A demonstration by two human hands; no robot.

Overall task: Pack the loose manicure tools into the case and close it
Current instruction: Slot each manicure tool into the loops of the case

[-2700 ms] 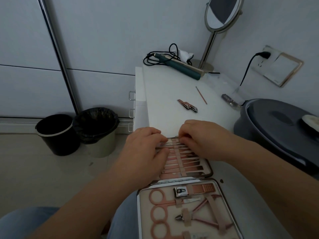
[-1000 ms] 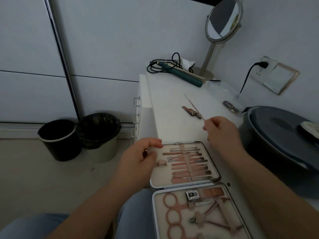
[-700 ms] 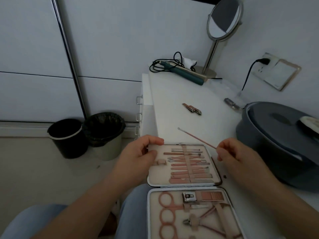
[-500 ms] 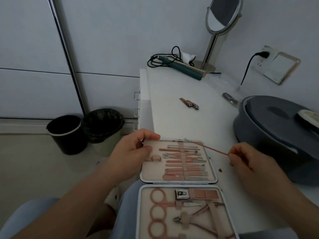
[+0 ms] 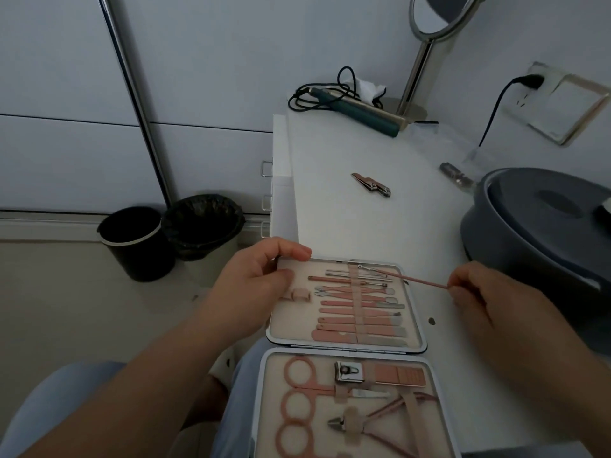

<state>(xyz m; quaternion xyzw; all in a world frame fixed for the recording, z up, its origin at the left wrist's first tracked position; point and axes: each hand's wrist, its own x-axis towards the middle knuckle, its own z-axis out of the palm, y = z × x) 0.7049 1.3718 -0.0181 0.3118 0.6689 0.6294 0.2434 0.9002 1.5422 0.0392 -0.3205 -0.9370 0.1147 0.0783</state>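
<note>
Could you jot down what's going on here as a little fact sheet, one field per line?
Case: manicure case open flat on white tabletop
Left hand: steadies the case's far-left corner
Right hand: pinches thin pink stick tool, tip over top slots
Still loose: nail clipper farther back
Nearby: grey basin on the right

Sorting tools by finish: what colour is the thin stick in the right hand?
Rose pink, the thin stick matches the case's other tools; clearest in the head view.
</note>
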